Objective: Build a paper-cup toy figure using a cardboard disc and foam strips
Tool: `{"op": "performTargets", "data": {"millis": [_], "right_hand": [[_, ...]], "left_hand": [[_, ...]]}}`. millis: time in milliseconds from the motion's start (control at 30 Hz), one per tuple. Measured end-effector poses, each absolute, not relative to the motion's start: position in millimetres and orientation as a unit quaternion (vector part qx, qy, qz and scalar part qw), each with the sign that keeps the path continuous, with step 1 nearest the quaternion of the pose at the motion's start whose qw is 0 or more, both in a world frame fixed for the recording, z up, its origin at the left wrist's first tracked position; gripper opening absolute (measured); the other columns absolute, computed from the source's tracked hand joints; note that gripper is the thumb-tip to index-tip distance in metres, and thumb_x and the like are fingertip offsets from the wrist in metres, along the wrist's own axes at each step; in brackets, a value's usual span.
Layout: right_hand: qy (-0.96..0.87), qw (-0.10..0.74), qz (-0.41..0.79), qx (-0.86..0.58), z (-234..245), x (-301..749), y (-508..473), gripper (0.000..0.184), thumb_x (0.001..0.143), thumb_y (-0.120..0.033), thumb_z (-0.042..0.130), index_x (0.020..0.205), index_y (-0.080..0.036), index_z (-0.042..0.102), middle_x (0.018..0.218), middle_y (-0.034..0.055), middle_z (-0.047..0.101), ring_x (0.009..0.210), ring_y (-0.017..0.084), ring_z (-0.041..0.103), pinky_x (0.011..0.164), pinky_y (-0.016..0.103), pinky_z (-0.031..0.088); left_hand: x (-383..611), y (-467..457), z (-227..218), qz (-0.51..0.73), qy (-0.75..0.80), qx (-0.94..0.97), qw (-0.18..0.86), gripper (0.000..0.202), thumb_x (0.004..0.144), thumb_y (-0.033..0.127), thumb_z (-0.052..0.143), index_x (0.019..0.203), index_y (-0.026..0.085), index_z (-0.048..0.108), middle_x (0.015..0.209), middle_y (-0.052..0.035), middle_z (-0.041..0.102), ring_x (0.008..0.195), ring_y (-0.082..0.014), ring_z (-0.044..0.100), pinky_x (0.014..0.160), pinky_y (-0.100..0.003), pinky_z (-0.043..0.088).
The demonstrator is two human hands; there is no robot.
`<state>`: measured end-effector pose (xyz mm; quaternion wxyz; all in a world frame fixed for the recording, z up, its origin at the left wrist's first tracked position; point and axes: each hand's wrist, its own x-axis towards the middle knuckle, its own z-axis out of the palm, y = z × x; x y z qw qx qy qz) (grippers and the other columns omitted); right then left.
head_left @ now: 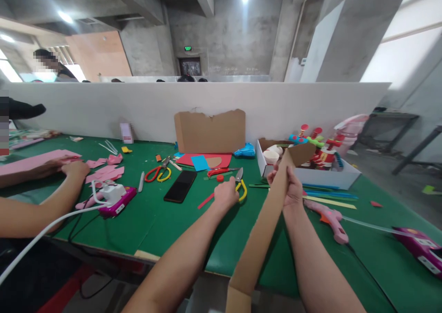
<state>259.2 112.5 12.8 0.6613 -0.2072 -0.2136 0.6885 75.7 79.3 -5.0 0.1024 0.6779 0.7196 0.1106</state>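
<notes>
My right hand (293, 189) is closed around a long folded cardboard strip (265, 228), which slants from the white box down past the table's front edge. My left hand (226, 194) is closed on the handles of a pair of scissors (243, 189) with a yellow loop showing; the blades point away from me, and the other loop is hidden by my fingers. A thin red strip (206, 201) lies just left of that hand, and a small red disc (220, 178) sits beyond it. To its left a black phone (180, 186) lies flat.
A white box (312, 175) of colourful parts stands behind my right hand. A pink glue gun (329, 218) lies right of my forearm, its cord trailing. Other scissors (160, 170) and a purple power strip (119, 202) are leftward. A co-worker's hands (71, 165) work with pink paper.
</notes>
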Motion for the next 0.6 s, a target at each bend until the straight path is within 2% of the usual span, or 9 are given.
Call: {"op": "performTargets", "data": {"millis": [200, 267, 333, 400, 467, 600], "right_hand": [[-0.223, 0.642, 0.693, -0.241, 5, 259, 117, 0.019, 0.079, -0.035, 0.064, 0.088, -0.019, 0.066, 0.071, 0.0016, 0.073, 0.056, 0.016, 0.067, 0.055, 0.028, 0.059], [-0.217, 0.628, 0.705, -0.246, 2, 260, 119, 0.021, 0.078, -0.036, 0.064, 0.088, -0.018, 0.066, 0.07, 0.0017, 0.073, 0.056, 0.017, 0.067, 0.054, 0.028, 0.059], [-0.209, 0.615, 0.717, -0.254, 0, 261, 120, 0.023, 0.078, -0.037, 0.064, 0.089, -0.017, 0.066, 0.068, 0.0026, 0.072, 0.054, 0.018, 0.067, 0.054, 0.03, 0.059], [-0.188, 0.615, 0.718, -0.266, -1, 259, 120, 0.022, 0.078, -0.036, 0.064, 0.086, -0.015, 0.066, 0.065, 0.0033, 0.072, 0.054, 0.019, 0.068, 0.057, 0.032, 0.059], [-0.164, 0.623, 0.712, -0.278, 0, 257, 120, 0.019, 0.079, -0.034, 0.063, 0.083, -0.015, 0.066, 0.063, 0.0036, 0.072, 0.056, 0.02, 0.069, 0.062, 0.034, 0.06], [-0.163, 0.619, 0.712, -0.287, 2, 252, 117, 0.02, 0.079, -0.035, 0.063, 0.08, -0.016, 0.066, 0.063, 0.0044, 0.072, 0.058, 0.021, 0.069, 0.065, 0.036, 0.061]], "left_hand": [[58, 90, 8, 0.161, 0.712, 0.677, 0.096, 0.028, 0.088, 0.042, 0.045, 0.104, 0.022, 0.058, 0.1, -0.0096, 0.068, 0.092, -0.0242, 0.064, 0.072, -0.029, 0.045], [38, 101, 19, 0.179, 0.72, 0.667, 0.061, 0.029, 0.092, 0.035, 0.037, 0.103, 0.022, 0.061, 0.104, -0.0088, 0.068, 0.094, -0.0228, 0.063, 0.074, -0.029, 0.045], [15, 117, 26, 0.159, 0.736, 0.658, 0.03, 0.032, 0.092, 0.026, 0.035, 0.104, 0.019, 0.063, 0.109, -0.012, 0.067, 0.1, -0.0241, 0.061, 0.077, -0.03, 0.045], [-4, 134, 26, 0.136, 0.736, 0.662, 0.038, 0.028, 0.088, 0.021, 0.042, 0.104, 0.016, 0.065, 0.109, -0.0141, 0.067, 0.101, -0.0258, 0.06, 0.079, -0.031, 0.044], [-16, 148, 19, 0.109, 0.721, 0.682, 0.055, 0.025, 0.081, 0.021, 0.055, 0.102, 0.017, 0.068, 0.106, -0.0127, 0.069, 0.1, -0.0257, 0.061, 0.08, -0.029, 0.045], [-17, 163, -3, 0.089, 0.693, 0.713, 0.066, 0.03, 0.075, 0.016, 0.059, 0.104, 0.018, 0.069, 0.104, -0.0111, 0.07, 0.099, -0.0248, 0.062, 0.081, -0.028, 0.044]]}}
